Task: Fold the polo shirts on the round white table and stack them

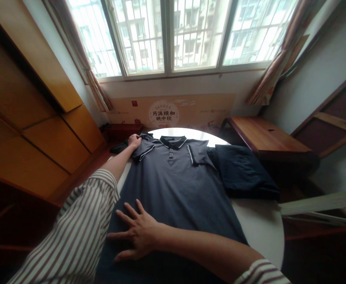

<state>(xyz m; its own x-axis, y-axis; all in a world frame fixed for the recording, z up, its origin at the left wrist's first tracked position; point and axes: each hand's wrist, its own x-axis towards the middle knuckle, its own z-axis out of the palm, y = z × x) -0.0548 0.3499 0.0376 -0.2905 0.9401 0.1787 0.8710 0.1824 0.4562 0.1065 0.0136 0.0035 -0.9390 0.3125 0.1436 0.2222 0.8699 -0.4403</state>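
A dark grey-blue polo shirt (173,185) lies spread face up on a round white table (264,225), its collar toward the window. The collar and sleeve cuffs are black with white trim. At the far left, my left hand (134,141) is closed on the shirt near its left shoulder and sleeve. Closer to me, my right hand (140,232) rests flat on the lower left part of the shirt, fingers spread.
Folded dark clothing (244,171) sits on the table's right side. Beyond it stands a wooden bench (270,134). Wooden cabinets (49,134) line the left, and a printed board (196,110) leans below the window. A pale bar (320,202) is at the right.
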